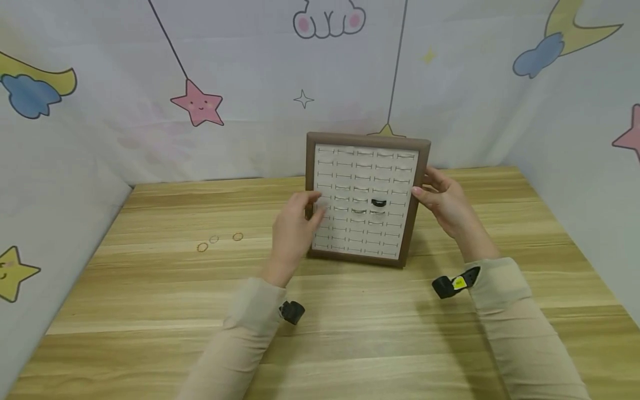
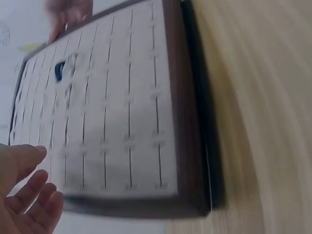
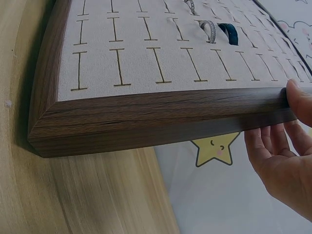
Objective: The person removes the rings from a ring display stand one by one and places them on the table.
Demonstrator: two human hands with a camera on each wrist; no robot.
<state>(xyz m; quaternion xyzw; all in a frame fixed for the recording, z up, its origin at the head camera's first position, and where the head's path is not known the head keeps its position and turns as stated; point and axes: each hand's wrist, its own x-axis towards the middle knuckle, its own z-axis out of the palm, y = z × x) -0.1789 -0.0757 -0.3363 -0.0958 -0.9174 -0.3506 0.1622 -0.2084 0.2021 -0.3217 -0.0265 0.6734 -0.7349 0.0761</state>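
Note:
A ring display tray with a brown wooden frame and a pale slotted pad stands tilted up on its near edge on the wooden table. My right hand grips its right frame edge, thumb on the front and fingers behind. My left hand hovers at the tray's left edge with relaxed, straight fingers and holds nothing. A dark ring and a silver ring sit in slots near the pad's middle.
Three small loose rings lie on the table to the left of the tray. Printed fabric walls enclose the table at the back and on both sides.

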